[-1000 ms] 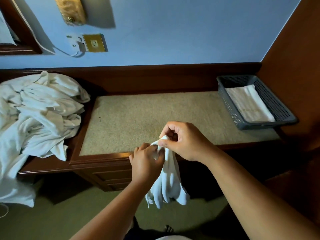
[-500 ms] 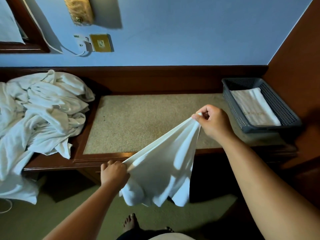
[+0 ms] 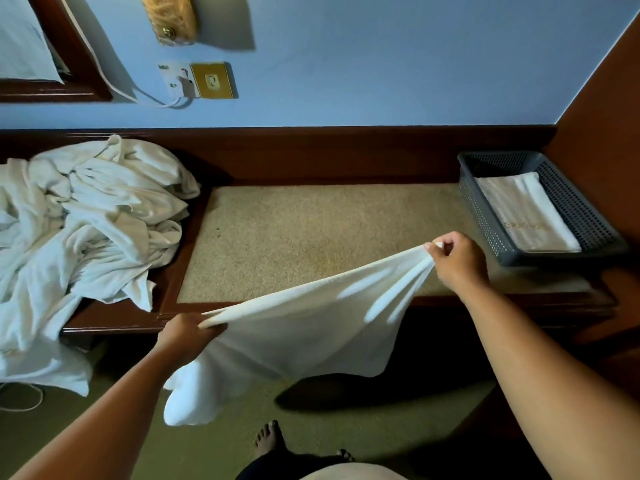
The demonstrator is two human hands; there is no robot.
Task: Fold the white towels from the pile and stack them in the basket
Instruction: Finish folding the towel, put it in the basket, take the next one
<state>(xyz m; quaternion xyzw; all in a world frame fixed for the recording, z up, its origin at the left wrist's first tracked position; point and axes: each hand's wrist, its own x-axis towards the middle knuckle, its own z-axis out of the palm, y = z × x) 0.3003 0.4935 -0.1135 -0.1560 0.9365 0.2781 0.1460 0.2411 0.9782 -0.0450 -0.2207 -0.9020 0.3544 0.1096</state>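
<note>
- A heap of white towels (image 3: 86, 230) slumps over the left end of the desk (image 3: 311, 237).
- The left hand (image 3: 187, 336) grips one corner of a white towel (image 3: 304, 323) at the desk's front edge.
- The right hand (image 3: 457, 261) pinches the other corner, higher up.
- A grey basket (image 3: 491, 237) at the far right holds a folded towel (image 3: 526, 213).
</note>
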